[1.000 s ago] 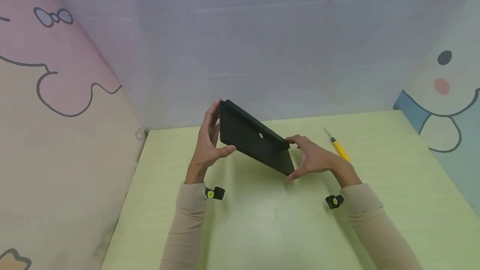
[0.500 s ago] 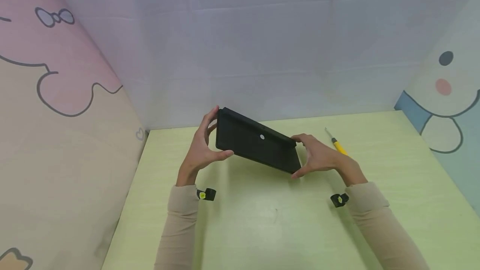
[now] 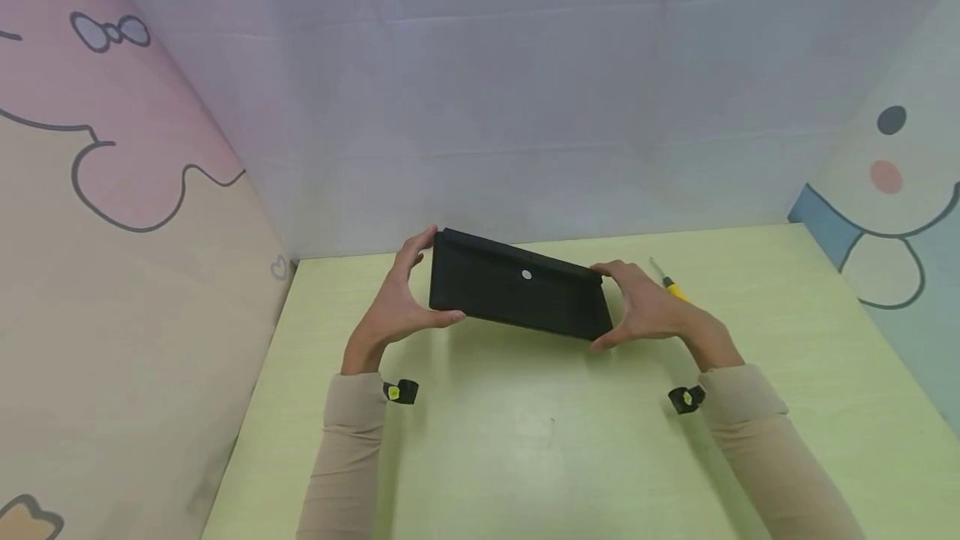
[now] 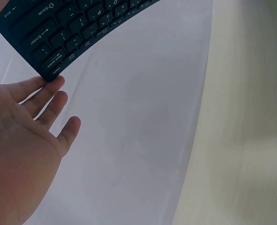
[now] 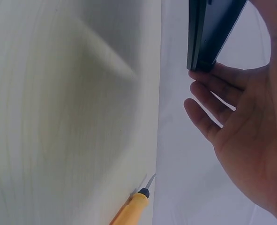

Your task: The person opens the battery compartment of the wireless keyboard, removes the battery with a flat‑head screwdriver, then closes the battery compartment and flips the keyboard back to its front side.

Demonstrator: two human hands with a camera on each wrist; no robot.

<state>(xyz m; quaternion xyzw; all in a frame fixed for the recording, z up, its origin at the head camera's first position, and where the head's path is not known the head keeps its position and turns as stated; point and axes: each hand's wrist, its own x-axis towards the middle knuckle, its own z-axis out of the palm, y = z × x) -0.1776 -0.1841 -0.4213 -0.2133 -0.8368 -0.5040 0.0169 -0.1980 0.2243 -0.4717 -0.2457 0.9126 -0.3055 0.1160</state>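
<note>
A black keyboard (image 3: 510, 290) is held up off the table between both hands, its plain underside with a small white oval mark facing the head camera. Its left end is higher than its right. The left hand (image 3: 397, 298) grips the left end, thumb at the lower edge and fingers at the upper corner. In the left wrist view the keys of the keyboard (image 4: 77, 28) show, with fingertips at one corner. At the other end, the right hand (image 3: 645, 307) pinches the keyboard between thumb and fingers. The right wrist view shows the keyboard (image 5: 208, 37) nearly edge-on.
A screwdriver (image 3: 677, 290) with a yellow handle lies on the pale green table (image 3: 525, 457), behind the right hand and partly hidden by it. A light cloth wall (image 3: 480, 107) rises at the table's back edge, and printed cartoon panels stand on both sides.
The keyboard has turned nearer to level: its left end has come down and its right end has risen slightly. Both hands have moved with it, spreading a little farther apart.
</note>
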